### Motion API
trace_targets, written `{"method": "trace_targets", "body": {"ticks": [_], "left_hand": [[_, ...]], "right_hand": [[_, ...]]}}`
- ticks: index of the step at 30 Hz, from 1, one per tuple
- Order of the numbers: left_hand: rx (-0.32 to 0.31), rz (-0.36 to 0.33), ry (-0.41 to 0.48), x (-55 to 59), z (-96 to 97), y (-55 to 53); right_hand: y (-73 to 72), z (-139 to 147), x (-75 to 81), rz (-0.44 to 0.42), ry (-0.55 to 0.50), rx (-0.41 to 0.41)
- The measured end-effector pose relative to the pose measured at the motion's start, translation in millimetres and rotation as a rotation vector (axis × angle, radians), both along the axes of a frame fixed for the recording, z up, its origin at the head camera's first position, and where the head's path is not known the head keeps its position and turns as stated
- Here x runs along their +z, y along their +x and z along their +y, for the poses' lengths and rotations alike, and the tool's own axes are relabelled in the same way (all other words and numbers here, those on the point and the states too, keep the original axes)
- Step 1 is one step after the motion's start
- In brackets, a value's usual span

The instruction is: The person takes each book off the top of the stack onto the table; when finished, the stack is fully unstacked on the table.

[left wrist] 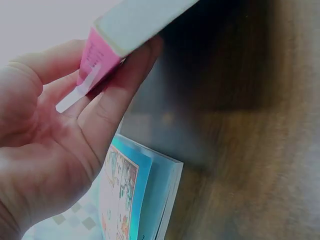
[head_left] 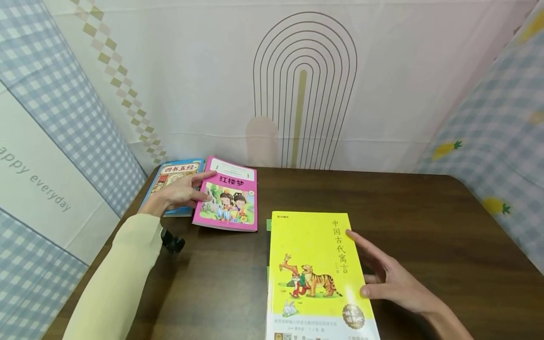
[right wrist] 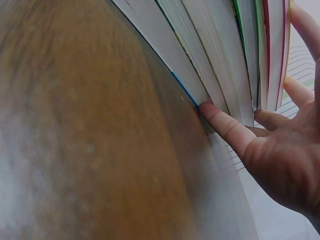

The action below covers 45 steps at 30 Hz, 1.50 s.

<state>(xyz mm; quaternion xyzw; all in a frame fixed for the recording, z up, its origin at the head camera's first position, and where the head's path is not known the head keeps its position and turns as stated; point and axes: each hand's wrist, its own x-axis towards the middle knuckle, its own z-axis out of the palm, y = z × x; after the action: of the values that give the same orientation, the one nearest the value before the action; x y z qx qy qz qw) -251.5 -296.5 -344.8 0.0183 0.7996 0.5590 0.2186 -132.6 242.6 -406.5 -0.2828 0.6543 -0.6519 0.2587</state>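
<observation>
Head view: left hand (head_left: 180,191) pinches the glossy pink book (head_left: 231,193), which extends to that hand's right, long axis roughly fore-aft; blue book (head_left: 170,174) partly hidden behind the hand. Right hand (head_left: 393,278), not gripping, fingers extended, touches the yellow-topped stack (head_left: 314,264) to its left: smooth cover, square corners, wood-grain table (head_left: 225,283) beneath.

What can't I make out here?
- Head: bottom of the yellow book, cut off by the frame.
- Head: covers of the books beneath, hidden by it.
- Head: middle of the blue book, behind the left hand.
- Left wrist: end of the pink book, cut off above.
</observation>
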Motion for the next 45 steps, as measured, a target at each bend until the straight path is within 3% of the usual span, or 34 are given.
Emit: {"method": "trace_targets", "body": {"ticks": [11,27,38,45], "left_hand": [[0.007,-0.03,0.059,-16.0,-11.2,-14.4],[0.049,-0.045,0.136,-36.2,-18.2,-14.6],[0.047,-0.014,0.064,-29.8,-19.4,-17.8],[0.015,-0.051,0.152,-29.8,-27.0,-15.0]], "right_hand": [[-0.7,0.6,-2.4,-0.015,-0.03,0.019],[1.0,0.6,-4.2,0.001,-0.03,0.008],[0.3,1.8,-3.8,-0.004,-0.039,0.011],[0.4,2.2,-2.3,-0.018,-0.065,0.022]]}}
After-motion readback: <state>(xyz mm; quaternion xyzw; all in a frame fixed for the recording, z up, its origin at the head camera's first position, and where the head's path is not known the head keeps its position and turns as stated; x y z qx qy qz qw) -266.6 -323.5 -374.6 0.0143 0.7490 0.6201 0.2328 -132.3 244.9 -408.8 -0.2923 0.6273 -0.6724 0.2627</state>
